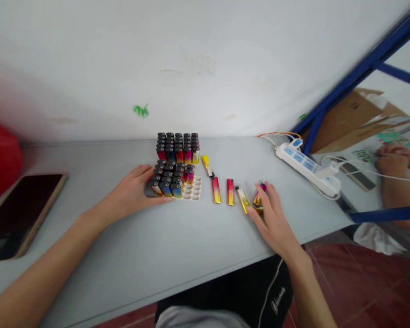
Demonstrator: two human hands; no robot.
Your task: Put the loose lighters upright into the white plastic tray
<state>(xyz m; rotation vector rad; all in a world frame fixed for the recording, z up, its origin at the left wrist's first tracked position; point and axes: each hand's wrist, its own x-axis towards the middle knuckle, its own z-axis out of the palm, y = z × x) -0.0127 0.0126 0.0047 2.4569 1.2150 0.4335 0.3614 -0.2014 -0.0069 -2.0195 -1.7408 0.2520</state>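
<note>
Several lighters with black tops stand upright in a white tray (192, 195) whose right-hand holes show bare. Around the tray's left end my left hand (133, 193) is closed, thumb along the front and fingers behind. My right hand (271, 216) reaches over loose lighters on the right, its fingers apart. A purple-and-gold lighter (257, 199) lies by its index finger, partly covered. Beside the thumb is a silver-and-yellow lighter (242, 199). Farther left lie a red-and-yellow lighter (230, 192), another red-and-yellow lighter (216, 190) and a yellow lighter (207, 165).
Behind the tray stands a block of upright lighters (178, 148). A white power strip (307, 169) with cables sits at the right, by a blue metal frame (314, 130). On the left are a phone-like dark device (20, 209) and a red object (2, 159). Another person's hands (392, 157) show beyond the frame.
</note>
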